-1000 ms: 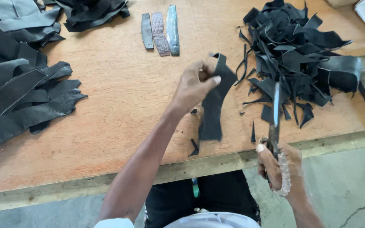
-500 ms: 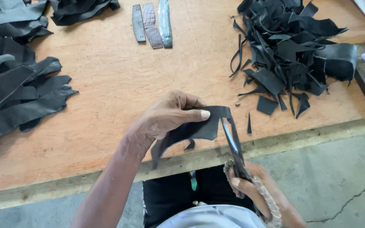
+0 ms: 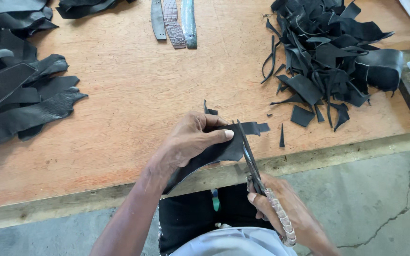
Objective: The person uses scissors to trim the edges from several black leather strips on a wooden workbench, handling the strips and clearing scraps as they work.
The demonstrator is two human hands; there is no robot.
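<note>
Your left hand [image 3: 193,140] pinches a curved black leather piece [image 3: 214,150] between thumb and fingers, holding it over the near edge of the bare wooden worktable [image 3: 134,95]. Your right hand [image 3: 285,213], just beside that edge and below it, is closed around the wrapped handles of long dark scissors [image 3: 250,159], whose blades meet the leather just right of your left thumb. Keep the leather taut and feed it into the blades by turning the piece, not the scissors; keep your thumb tip clear of the cutting line, since it sits very close. On the table's far right lies a heap of black leather offcuts [image 3: 328,52]; on its left, a stack of larger black leather pieces [image 3: 15,90]; at its far edge, three narrow straps [image 3: 174,21].
</note>
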